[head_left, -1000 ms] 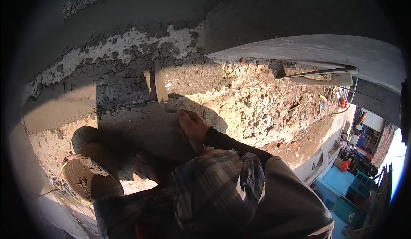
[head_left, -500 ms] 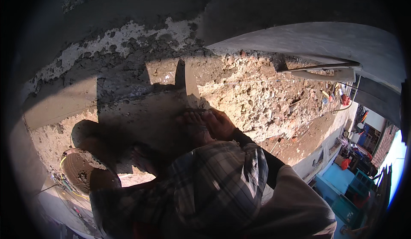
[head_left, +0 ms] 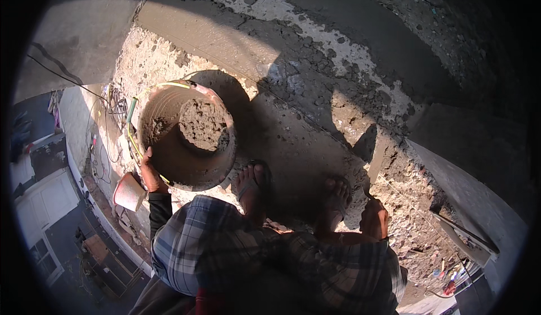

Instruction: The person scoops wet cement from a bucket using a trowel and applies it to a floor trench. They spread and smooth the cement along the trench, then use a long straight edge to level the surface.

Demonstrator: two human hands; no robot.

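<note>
A round bucket (head_left: pixel 194 181) stands tilted at the left, its mouth toward me, with a lump of wet grey mortar (head_left: pixel 204 124) inside. My left hand (head_left: pixel 153 174) is closed on the bucket's near left rim, beside its yellow cord handle (head_left: pixel 133 140). Low at the right, my right hand (head_left: pixel 374 220) is closed around the handle of what looks like a trowel. The pale trowel blade (head_left: pixel 377 165) points away from me over the rough ground; its handle is mostly hidden by the fingers.
My sandalled feet (head_left: pixel 251 182) stand between the hands. A taut string (head_left: pixel 225 64) runs across the ground past smoothed mortar (head_left: pixel 186 24). A small pinkish-white pail (head_left: pixel 129 192) sits left of the bucket. Concrete slabs (head_left: pixel 468 191) rise at the right; loose cables lie at the left.
The view has swung left, bringing the bucket nearer the middle. My left hand, in shadow near my feet before, now grips the bucket's rim. My right hand now shows farther right.
</note>
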